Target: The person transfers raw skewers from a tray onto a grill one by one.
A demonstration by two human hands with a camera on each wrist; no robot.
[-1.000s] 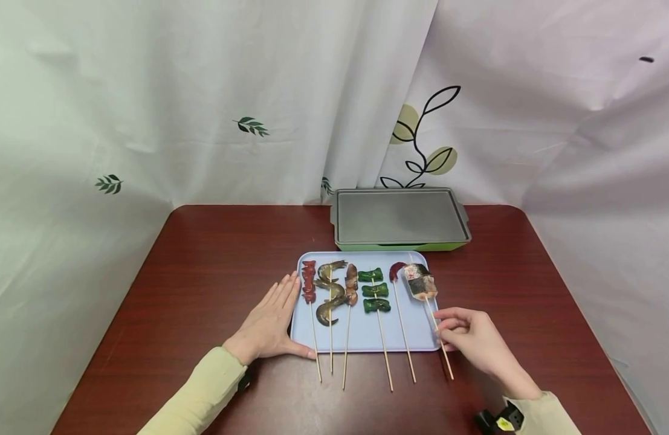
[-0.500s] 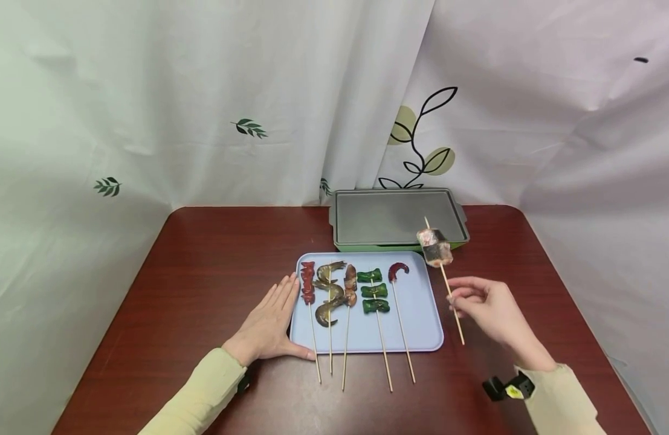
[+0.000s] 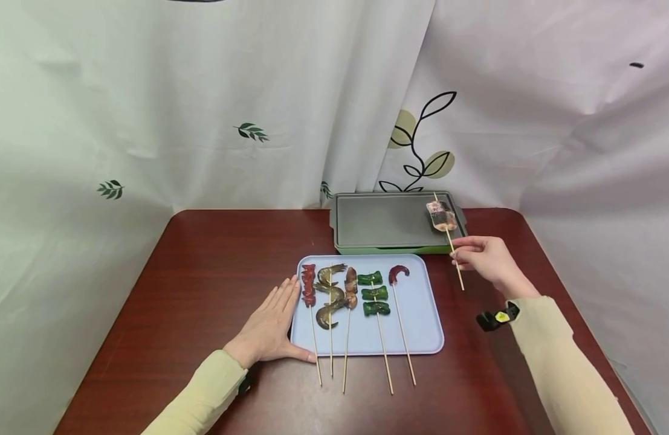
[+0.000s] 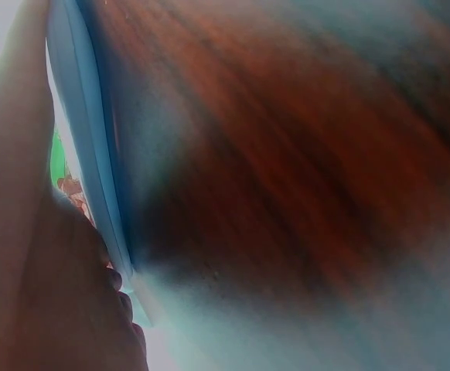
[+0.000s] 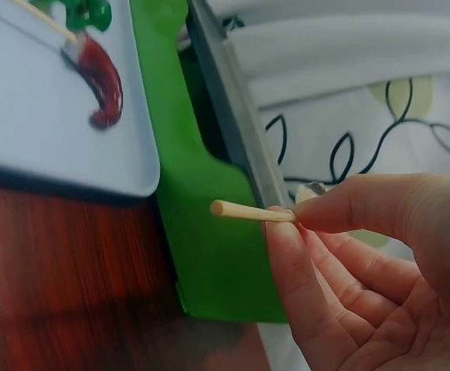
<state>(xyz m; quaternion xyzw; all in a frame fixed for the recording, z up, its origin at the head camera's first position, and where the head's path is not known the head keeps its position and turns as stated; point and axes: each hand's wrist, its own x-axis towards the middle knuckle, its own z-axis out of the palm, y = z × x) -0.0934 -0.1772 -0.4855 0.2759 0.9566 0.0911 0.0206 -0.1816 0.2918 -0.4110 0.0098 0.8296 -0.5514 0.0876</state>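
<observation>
My right hand (image 3: 486,263) pinches the stick of a fish skewer (image 3: 442,216), a pale chunk with dark skin, between thumb and fingers. Its food end is over the right side of the grey grill plate (image 3: 394,220); whether it touches cannot be told. In the right wrist view the stick's butt end (image 5: 240,210) juts from the fingertips. My left hand (image 3: 269,326) lies with straight fingers along the left edge of the light blue tray (image 3: 421,326). On the tray are a red skewer (image 3: 309,284), a shrimp skewer (image 3: 329,296), a brown meat skewer (image 3: 351,287), a green pepper skewer (image 3: 374,294) and a dark red tentacle skewer (image 3: 397,275).
The grill plate sits on a green base (image 5: 209,255) at the table's back, just behind the tray. A white curtain (image 3: 258,90) with leaf prints hangs behind the dark red table (image 3: 220,254). Several sticks overhang the tray's front edge.
My right hand has lifted the fish skewer off the tray's right side and carried it forward to above the grill plate. The left hand has stayed at the tray's edge.
</observation>
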